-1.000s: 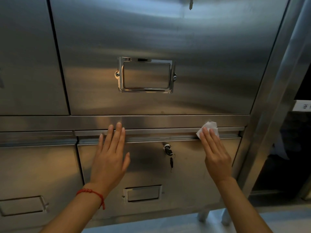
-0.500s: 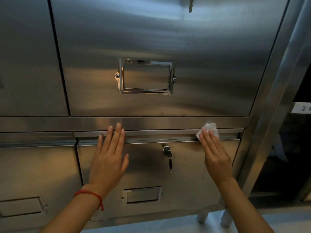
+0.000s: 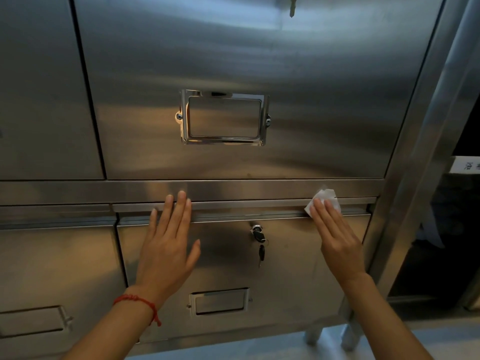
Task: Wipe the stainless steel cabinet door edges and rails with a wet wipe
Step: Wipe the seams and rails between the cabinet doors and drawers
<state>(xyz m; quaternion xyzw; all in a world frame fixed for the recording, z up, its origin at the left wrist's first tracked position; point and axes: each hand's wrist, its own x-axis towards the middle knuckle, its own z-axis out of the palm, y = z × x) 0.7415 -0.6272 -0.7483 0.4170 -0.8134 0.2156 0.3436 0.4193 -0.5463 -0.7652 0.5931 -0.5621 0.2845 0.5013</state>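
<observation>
**Wipe pressed to the drawer rail**

The white wipe (image 3: 323,200) lies crumpled on the rail (image 3: 246,207) along the top edge of the lower drawer (image 3: 291,268), near its right end; the right hand (image 3: 337,237) presses it there with straight fingers held close together, fingertips on the wipe; the left hand (image 3: 168,242) lies flat on the drawer front to the left, fingers straight, thumb spread, fingertips reaching the rail; a red string bracelet (image 3: 140,302) circles that wrist; between the hands a key (image 3: 261,253) hangs from the lock (image 3: 256,229); above, the upper door (image 3: 233,61) carries a chrome label holder (image 3: 224,117); a steel post (image 3: 420,152) stands at right.
</observation>
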